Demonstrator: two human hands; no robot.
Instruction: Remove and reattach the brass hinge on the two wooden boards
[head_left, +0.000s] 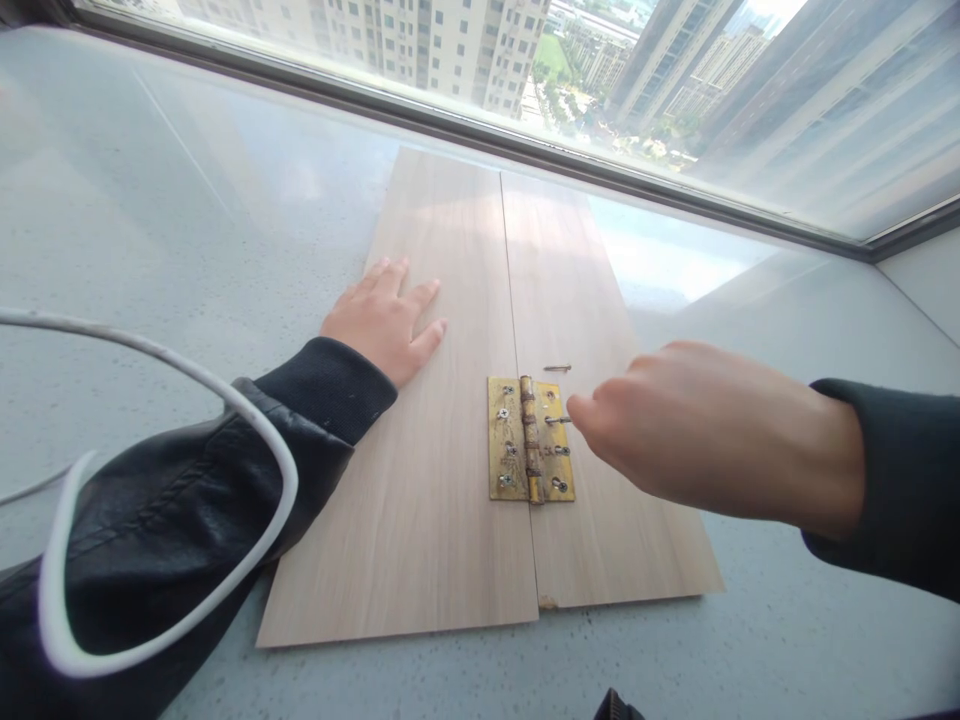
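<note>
Right fingers [592, 402] curled at a metal shaft [558, 420], grip unclear, left fingers [422, 295] spread on board [442, 210], screws [507, 480] in the hinge [530, 435]

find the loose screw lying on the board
In the head view, the loose screw lies on the right board, just beyond the hinge and near the right hand.
</note>
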